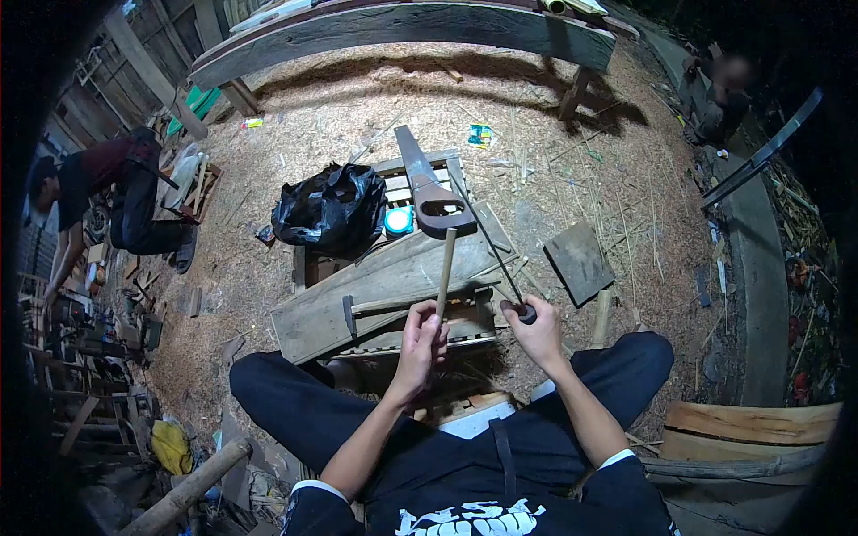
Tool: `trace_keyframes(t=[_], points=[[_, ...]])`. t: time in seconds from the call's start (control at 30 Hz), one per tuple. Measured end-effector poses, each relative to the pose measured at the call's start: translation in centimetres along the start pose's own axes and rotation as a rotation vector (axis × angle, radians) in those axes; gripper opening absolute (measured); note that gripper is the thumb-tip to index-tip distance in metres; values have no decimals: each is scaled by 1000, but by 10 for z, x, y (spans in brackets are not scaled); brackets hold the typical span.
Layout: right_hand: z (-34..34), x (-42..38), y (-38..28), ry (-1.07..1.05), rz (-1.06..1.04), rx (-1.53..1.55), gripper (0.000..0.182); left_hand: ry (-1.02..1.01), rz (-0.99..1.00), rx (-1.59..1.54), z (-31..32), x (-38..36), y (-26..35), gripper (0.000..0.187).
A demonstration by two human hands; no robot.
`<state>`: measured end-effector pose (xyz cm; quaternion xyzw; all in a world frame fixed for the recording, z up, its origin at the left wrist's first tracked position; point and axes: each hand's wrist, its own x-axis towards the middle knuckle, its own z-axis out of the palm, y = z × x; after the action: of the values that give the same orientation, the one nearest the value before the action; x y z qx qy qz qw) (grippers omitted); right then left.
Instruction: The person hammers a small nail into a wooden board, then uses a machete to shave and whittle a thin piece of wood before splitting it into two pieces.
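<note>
My left hand [422, 344] is closed around the lower part of a thin wooden stick [447, 268], which stands nearly upright. In my right hand [534, 330] is the dark handle of a long, thin, rod-like tool [492, 246]; its shaft points up and to the left, and I cannot make out whether it is a file. Beyond both hands, a handsaw [420, 174] with a brown handle lies across a low slatted wooden stand. Wide boards [375, 281] rest on the stand's near side. A blue and white tape measure [399, 221] sits beside the saw.
A black plastic bag [329, 207] bulges on the stand's left. A square wooden block [579, 262] lies on the shavings to the right. A long workbench [402, 29] spans the back. One person [125, 192] bends over at left; another person [715, 94] sits far right.
</note>
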<state>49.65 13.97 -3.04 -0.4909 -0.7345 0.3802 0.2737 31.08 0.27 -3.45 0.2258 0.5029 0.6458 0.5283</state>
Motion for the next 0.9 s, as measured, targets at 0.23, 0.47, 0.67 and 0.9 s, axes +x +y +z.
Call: trace_keyframes(t=[0.23,0.47,0.67,0.9], points=[[-1,-2,-1,5,-22,-26,33,16,-24,35,1,0,5,33],[-6,-4,-7,25,-76,-102,30,45,36,-56,4,1,1,24],[-6,-6,-5,87,-219,-170,28,31,80,43,-3,2,-2,22],[-7,-8,-2,127,-323,-217,24,67,116,133,-2,1,3,19]])
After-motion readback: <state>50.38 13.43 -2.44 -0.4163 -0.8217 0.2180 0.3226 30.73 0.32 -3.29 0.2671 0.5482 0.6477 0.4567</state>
